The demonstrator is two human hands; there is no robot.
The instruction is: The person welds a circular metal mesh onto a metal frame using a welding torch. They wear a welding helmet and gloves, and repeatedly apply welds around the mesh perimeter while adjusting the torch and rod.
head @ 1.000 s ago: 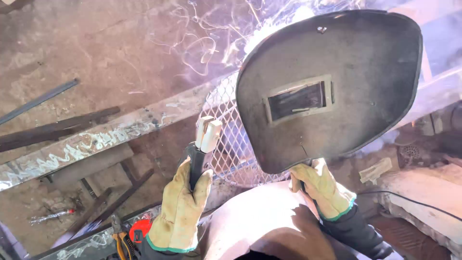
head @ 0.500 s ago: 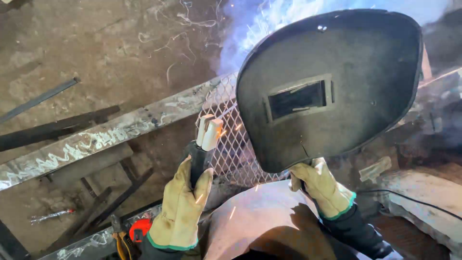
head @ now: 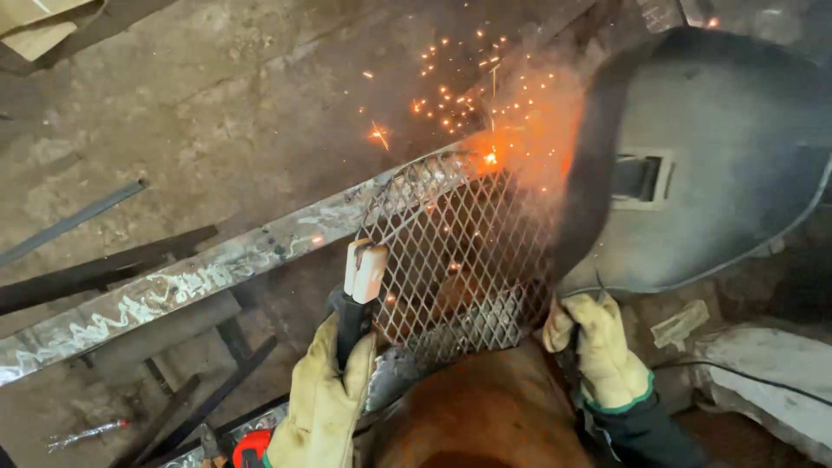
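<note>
Two gloved hands | I saw left hand [head: 322, 407] clenched on electrode holder [head: 360, 295] | right hand [head: 602, 351] gripped welding shield [head: 702, 165] | sparks [head: 459, 95] off mesh [head: 459, 251] risked burns.

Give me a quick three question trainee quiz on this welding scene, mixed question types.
1. True or false: the left hand holds an electrode holder.
2. The right hand grips the handle of: A) a hammer B) a dark welding shield C) a brush.
3. Fill in: sparks fly above the expanded metal ____.

Key: 1 true; 2 B; 3 mesh.
</note>
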